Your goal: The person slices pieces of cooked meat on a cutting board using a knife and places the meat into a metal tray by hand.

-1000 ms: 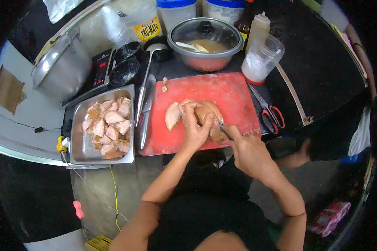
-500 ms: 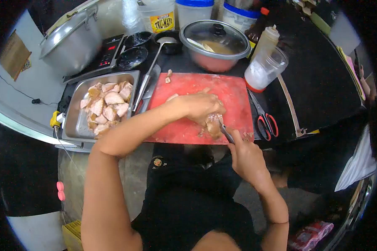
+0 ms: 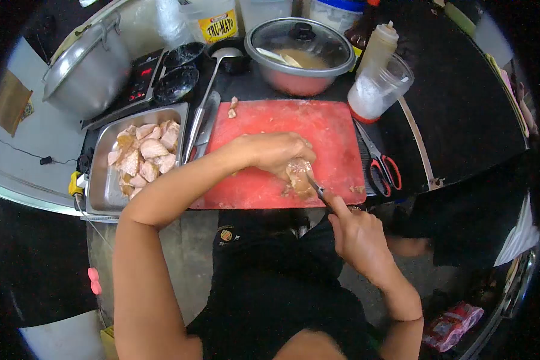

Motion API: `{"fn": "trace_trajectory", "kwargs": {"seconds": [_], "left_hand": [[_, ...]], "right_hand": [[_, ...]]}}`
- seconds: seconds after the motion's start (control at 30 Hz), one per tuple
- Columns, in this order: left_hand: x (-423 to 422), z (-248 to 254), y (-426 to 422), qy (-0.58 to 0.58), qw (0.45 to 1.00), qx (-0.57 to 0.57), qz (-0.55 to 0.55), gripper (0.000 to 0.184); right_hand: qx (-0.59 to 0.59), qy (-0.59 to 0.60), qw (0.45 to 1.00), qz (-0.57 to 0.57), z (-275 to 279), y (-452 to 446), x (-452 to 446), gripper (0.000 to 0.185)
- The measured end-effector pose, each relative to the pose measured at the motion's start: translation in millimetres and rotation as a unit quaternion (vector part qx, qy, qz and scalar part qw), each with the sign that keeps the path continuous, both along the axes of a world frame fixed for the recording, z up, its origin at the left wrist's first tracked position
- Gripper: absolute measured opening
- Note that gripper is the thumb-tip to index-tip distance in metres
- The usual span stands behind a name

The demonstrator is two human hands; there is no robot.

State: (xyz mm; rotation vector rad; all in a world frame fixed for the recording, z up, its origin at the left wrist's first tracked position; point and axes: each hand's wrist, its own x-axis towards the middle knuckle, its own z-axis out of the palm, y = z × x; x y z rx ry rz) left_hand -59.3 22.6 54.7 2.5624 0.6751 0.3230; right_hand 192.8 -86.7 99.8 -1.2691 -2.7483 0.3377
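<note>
My left hand (image 3: 280,153) is closed on a piece of meat (image 3: 300,178) low on the red cutting board (image 3: 336,132), with the forearm reaching across the board's left part. In my right hand (image 3: 355,231) is a knife (image 3: 320,191) with a dark handle, its blade tip touching the meat. Small meat scraps (image 3: 233,108) lie at the board's upper left corner. Left of the board, a steel tray (image 3: 105,192) holds several chunks of meat (image 3: 153,148), partly covered by my left forearm.
A ladle (image 3: 198,114) lies between tray and board. Red-handled scissors (image 3: 381,165) are at the board's right. Behind stand a lidded bowl (image 3: 300,81), a squeeze bottle (image 3: 378,45), a clear container (image 3: 375,93), black bowls (image 3: 176,84) and a large pot (image 3: 90,72).
My left forearm has swung outward over the board's left part, and the hand now comes at the meat from above. My right hand stays at the lower right with the knife.
</note>
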Motion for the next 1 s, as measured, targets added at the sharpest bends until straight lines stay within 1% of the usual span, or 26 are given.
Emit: {"fn": "trace_trajectory", "kwargs": {"seconds": [0.1, 0.17, 0.27, 0.37, 0.47, 0.57, 0.67, 0.87, 0.97, 1.0], "left_hand": [[0.2, 1.8, 0.3, -0.003, 1.000, -0.005, -0.001, 0.035], [0.2, -0.5, 1.3, -0.001, 1.000, -0.004, 0.001, 0.034], [1.1, -4.3, 4.0, 0.013, 1.000, -0.012, 0.005, 0.033], [1.6, -0.7, -1.6, 0.017, 0.999, -0.006, 0.030, 0.033], [5.3, 0.8, -2.8, 0.004, 1.000, 0.020, 0.016, 0.034], [4.1, 3.2, -3.3, 0.001, 1.000, 0.001, 0.016, 0.033], [3.7, -0.6, 0.8, 0.001, 0.999, 0.036, 0.009, 0.035], [0.5, 3.0, 0.1, -0.004, 1.000, 0.003, 0.008, 0.032], [1.5, -1.1, 1.7, -0.003, 1.000, -0.006, 0.012, 0.032], [1.2, -2.6, 2.0, -0.004, 1.000, -0.003, 0.014, 0.032]], "right_hand": [[0.002, -0.026, 0.999, 0.021, 4.1, 9.7, -10.4, 0.054], [-0.011, -0.034, 0.999, 0.031, -1.4, 18.7, -17.1, 0.058], [0.009, -0.032, 0.999, 0.035, -13.0, 26.7, -26.7, 0.062], [0.006, 0.020, 0.999, 0.034, -17.8, 24.9, -21.4, 0.061], [-0.040, -0.034, 0.999, -0.001, -1.6, 13.4, -18.4, 0.059], [-0.062, -0.051, 0.997, -0.021, 13.2, -1.5, -7.0, 0.058], [-0.050, -0.053, 0.997, -0.017, 22.6, -14.7, 6.1, 0.056], [-0.044, -0.035, 0.998, -0.009, 4.0, -3.9, -0.5, 0.055], [-0.037, 0.022, 0.999, -0.019, -14.0, 6.3, -10.4, 0.045], [-0.042, 0.019, 0.999, -0.021, -17.5, 8.9, -14.7, 0.044]]}}
